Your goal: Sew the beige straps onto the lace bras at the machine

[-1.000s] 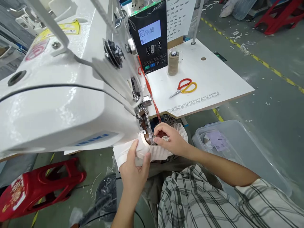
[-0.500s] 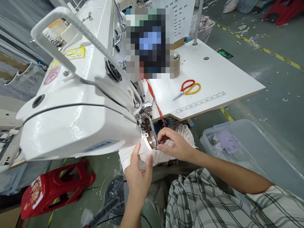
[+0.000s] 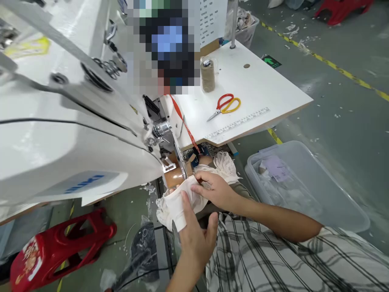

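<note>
A white lace-trimmed fabric piece (image 3: 179, 201) lies in my hands just in front of the sewing machine's (image 3: 100, 150) presser foot (image 3: 169, 165), apart from it. My right hand (image 3: 217, 190) pinches the fabric's right edge between thumb and fingers. My left hand (image 3: 196, 235) has one finger lying on top of the cloth, with other fingertips peeking out beyond its far edge, so the cloth sits between them; its thumb stands away. Behind my right hand hangs more lace (image 3: 226, 165). An orange-red strip (image 3: 182, 117) runs down along the machine bed.
On the white table (image 3: 273, 89) are red-and-yellow-handled scissors (image 3: 226, 106), a ruler strip (image 3: 240, 125) and a thread cone (image 3: 208, 76). A clear plastic bin (image 3: 304, 182) stands to the right. A red stool (image 3: 67, 243) is at lower left. A pixelated patch covers the upper middle.
The fabric has come away from the presser foot towards me, baring the brown curved bed. Both hands moved with it. The view has shifted closer to the machine.
</note>
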`<state>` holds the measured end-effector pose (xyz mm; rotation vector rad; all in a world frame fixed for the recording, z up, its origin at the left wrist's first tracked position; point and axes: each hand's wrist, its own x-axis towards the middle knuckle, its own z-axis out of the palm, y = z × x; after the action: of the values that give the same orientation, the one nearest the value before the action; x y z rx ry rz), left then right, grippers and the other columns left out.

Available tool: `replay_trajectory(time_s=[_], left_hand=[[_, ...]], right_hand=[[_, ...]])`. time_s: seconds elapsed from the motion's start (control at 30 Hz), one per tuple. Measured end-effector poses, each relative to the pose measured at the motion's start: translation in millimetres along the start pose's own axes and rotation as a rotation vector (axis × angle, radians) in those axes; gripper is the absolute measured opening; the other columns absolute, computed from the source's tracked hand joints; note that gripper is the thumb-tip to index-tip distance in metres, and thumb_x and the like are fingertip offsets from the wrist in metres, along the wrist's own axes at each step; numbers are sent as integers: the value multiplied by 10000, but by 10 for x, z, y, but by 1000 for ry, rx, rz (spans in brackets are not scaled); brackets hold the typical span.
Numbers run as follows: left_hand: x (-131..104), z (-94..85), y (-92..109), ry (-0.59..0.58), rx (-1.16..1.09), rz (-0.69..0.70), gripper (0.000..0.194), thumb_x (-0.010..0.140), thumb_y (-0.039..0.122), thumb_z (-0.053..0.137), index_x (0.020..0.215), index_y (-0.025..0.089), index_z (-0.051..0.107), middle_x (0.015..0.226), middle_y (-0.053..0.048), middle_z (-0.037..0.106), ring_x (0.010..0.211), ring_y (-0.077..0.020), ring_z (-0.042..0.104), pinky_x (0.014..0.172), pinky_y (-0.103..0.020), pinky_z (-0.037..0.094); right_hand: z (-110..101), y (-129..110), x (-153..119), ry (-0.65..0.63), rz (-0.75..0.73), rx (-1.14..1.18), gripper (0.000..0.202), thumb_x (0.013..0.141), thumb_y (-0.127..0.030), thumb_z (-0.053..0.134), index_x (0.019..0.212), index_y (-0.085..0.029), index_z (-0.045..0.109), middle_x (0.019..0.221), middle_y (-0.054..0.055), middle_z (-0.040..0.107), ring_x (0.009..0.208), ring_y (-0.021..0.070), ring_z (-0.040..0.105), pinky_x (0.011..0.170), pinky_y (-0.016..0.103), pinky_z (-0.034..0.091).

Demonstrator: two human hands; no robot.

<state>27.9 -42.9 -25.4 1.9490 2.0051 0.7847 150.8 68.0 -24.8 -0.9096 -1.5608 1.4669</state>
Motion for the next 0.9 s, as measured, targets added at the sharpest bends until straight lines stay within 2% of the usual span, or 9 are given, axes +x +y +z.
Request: replay_trajectory(time_s=[0.13,0.23,0.33,0.43,0.53,0.6,0.67,0.73,0.9], left_hand=[[-108,42,84,-127,-88,5,848,940,436,545,1590,136,91,1410,-289,543,928,-298,738,590,-319,583],[-135,-10,94,-238,-213,29,704,973,393,496,1560,140,201,1032,-154,762,794,-236,747,515,-264,556],[-60,-135,76,-147,-239,118,440,985,267,487,1420,217,447,771,-8,753,687,-158,720,626,-249,583],[143,-291,57,93,-150,323,425,931,147,537,1344,246,516,1079,-74,737,1064,-218,692,901,-380,576],[384,-392,27,-8,-59,566,597,901,92,529,1458,228,360,1340,-143,621,1371,-281,488,1072,-525,465],[496,-405,-14,-166,16,624,520,906,123,544,1401,190,398,1247,-134,668,1294,-257,555,1087,-520,453],[542,-383,-67,-195,51,665,273,904,147,568,1171,188,533,978,-66,717,1009,-198,672,1036,-464,497],[539,-347,-109,-88,59,750,119,886,118,586,957,210,558,743,6,653,745,-146,640,917,-384,547],[505,-295,-125,170,123,915,227,822,24,631,839,238,556,554,81,507,551,-103,518,682,-257,506]], right_hand=[[-95,18,-98,36,-59,67,177,933,-321,549,849,-182,622,809,8,596,758,147,534,691,272,417],[-207,-16,-154,61,-103,17,169,936,-300,556,834,-184,625,786,4,579,743,147,528,696,278,411],[-308,-50,-197,39,-182,-99,203,938,-301,578,779,-185,625,710,-14,514,688,138,493,664,271,390],[-372,-48,-225,-77,-289,-243,209,956,-306,572,800,-188,647,690,-17,511,659,133,490,631,262,379],[-404,-17,-243,-206,-470,-440,209,971,-278,528,831,-197,660,725,4,570,667,142,510,633,274,375],[-422,2,-256,-263,-602,-596,234,980,-260,490,836,-201,664,753,22,595,691,156,515,645,292,369],[-441,8,-272,-271,-691,-744,280,994,-248,450,816,-203,662,733,26,584,673,162,488,643,309,354],[-456,5,-286,-237,-734,-856,328,1005,-246,425,769,-206,649,671,15,542,620,159,432,628,318,336],[-459,25,-280,-224,-704,-843,332,1006,-275,418,750,-240,626,641,0,516,593,153,394,651,315,352]])
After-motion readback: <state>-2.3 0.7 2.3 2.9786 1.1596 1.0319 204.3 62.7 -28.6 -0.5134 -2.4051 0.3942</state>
